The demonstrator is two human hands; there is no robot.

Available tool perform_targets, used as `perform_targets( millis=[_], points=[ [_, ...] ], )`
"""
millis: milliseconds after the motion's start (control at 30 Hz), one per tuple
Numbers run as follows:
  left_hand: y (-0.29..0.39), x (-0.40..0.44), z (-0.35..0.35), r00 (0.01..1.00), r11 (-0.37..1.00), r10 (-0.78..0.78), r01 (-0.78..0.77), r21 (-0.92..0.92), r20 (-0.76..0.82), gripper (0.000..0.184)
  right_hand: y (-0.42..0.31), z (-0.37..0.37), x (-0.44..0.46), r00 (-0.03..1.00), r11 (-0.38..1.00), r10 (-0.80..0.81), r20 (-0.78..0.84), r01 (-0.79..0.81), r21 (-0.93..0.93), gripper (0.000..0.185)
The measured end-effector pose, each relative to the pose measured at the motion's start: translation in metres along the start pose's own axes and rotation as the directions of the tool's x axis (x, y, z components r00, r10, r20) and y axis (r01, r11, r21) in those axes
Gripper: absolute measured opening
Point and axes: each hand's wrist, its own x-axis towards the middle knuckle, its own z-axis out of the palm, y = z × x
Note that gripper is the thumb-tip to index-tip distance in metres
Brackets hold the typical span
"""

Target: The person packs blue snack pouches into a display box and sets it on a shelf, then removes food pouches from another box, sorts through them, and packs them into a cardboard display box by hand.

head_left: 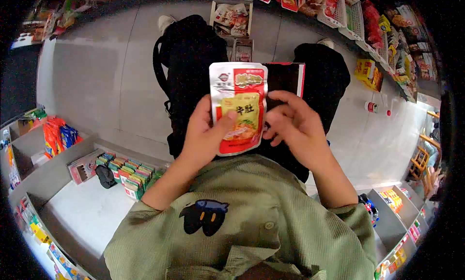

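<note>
In the head view, a person looks down at two bare hands. The left hand (206, 129) holds a red, white and yellow beef tripe pouch (249, 83), with its thumb pressed on the front. The pouch is upright, in front of the person's green shirt (252, 197) and above the black pants (193, 52). The right hand (298, 127) is apart from the left one, its fingers bent, just beside the pouch's edge. It is hard to tell if they touch it. Behind the pouch is a flat black thing with a red and white edge (286, 79).

On the gray floor (140, 62) sits an open box (212, 19) full of packets. White baskets (356, 30) of snacks stand at the upper right. At the lower left, small boxes (131, 171) stand in rows on a white shelf (82, 207).
</note>
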Motion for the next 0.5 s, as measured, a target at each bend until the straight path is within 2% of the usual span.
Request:
perform_targets(
  millis=[67,100,167,233,300,333,367,433,467,500],
  points=[
    [-0.003,0.004,0.003,0.999,0.998,0.047,-0.047,0.048,0.001,0.033,0.011,0.007,0.008,0.989,0.956,-0.145,-0.015,0.137,-0.258,0.051],
    [-0.005,0.007,0.004,0.996,0.990,0.094,-0.095,0.103,0.012,0.033,0.017,0.010,0.012,0.989,0.954,-0.146,-0.006,0.139,-0.266,0.051],
    [0.000,0.009,0.006,0.996,0.995,0.091,-0.090,0.041,-0.018,0.032,0.025,0.016,0.017,0.970,0.975,-0.216,-0.109,0.207,-0.084,0.059],
    [0.001,0.010,0.006,0.991,0.990,0.135,-0.136,0.045,0.021,0.031,0.022,0.021,0.018,0.956,0.966,-0.257,-0.139,0.254,-0.043,0.055],
    [0.001,0.010,0.004,0.992,0.992,0.118,-0.119,0.035,0.031,0.030,0.017,0.019,0.021,0.983,0.983,-0.176,-0.053,0.179,0.049,0.047],
    [0.002,0.010,0.004,0.993,0.994,0.104,-0.105,0.029,0.049,0.030,0.013,0.020,0.022,0.994,0.985,-0.095,-0.054,0.101,0.141,0.038],
    [0.003,0.010,0.003,0.993,0.994,0.103,-0.104,0.026,0.049,0.030,0.011,0.021,0.023,0.994,0.985,-0.093,-0.056,0.100,0.139,0.038],
    [0.005,0.009,0.003,0.989,0.985,0.054,-0.075,0.154,0.138,0.027,0.009,0.019,0.025,0.989,0.980,-0.132,-0.069,0.140,0.138,0.032],
    [0.002,0.010,0.002,0.991,0.961,0.083,-0.108,0.255,0.108,0.026,0.009,0.018,0.025,0.981,0.979,-0.171,-0.089,0.180,0.100,0.029],
    [0.002,0.012,-0.002,0.991,0.963,0.080,-0.105,0.249,0.107,0.026,0.009,0.017,0.024,0.982,0.980,-0.166,-0.089,0.174,0.096,0.029]
  ],
)
